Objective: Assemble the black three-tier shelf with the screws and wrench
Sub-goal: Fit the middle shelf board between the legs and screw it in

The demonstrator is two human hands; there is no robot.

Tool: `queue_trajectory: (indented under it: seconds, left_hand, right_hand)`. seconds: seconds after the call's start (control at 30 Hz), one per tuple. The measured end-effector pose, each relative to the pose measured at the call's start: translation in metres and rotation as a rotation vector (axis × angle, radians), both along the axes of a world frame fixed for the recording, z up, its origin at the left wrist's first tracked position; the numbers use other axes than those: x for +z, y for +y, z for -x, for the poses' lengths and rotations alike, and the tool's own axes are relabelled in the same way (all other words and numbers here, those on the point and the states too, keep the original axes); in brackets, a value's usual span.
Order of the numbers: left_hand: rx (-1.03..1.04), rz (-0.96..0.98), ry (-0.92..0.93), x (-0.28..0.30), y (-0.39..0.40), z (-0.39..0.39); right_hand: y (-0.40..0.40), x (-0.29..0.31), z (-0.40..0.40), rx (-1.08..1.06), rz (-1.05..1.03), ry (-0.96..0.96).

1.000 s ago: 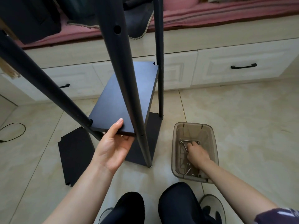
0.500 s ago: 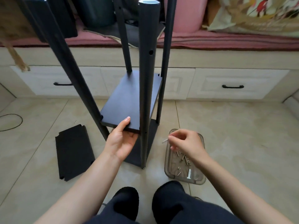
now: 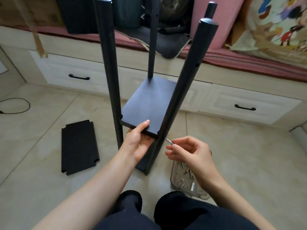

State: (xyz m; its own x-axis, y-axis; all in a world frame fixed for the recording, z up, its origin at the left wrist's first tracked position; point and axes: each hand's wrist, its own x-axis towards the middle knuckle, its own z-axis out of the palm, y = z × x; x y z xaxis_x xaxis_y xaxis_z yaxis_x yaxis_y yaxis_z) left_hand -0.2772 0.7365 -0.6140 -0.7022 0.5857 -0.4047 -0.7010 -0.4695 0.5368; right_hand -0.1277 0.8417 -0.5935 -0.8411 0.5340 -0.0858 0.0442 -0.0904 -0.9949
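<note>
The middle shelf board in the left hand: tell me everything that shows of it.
The middle shelf board is a flat, matte black rectangle, wood-like, with notched corners. It sits roughly level between the four black poles, above the bottom board. The left hand grips its near edge, thumb on top and palm beneath. The near corners meet the near poles. The right hand pinches a screw close to the near right pole, just below the board's corner. No screw shows in the board itself.
</note>
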Motion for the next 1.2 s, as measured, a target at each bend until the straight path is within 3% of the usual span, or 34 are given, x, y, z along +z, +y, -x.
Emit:
queue_trajectory:
  seconds: [0.73,0.97,1.2]
  left_hand:
    - [-0.031,-0.063,0.066,-0.012,0.000,0.008]
    - [-0.030,-0.057,0.065,-0.014,-0.001,0.008]
    - [-0.045,-0.084,0.072,-0.016,-0.002,0.010]
  right_hand:
    - [-0.012,-0.028,0.001,-0.033,-0.246,0.114]
    - [-0.009,-0.033,0.001,-0.029,-0.549,0.164]
    - [-0.007,-0.035,0.002,-0.025,-0.600,0.173]
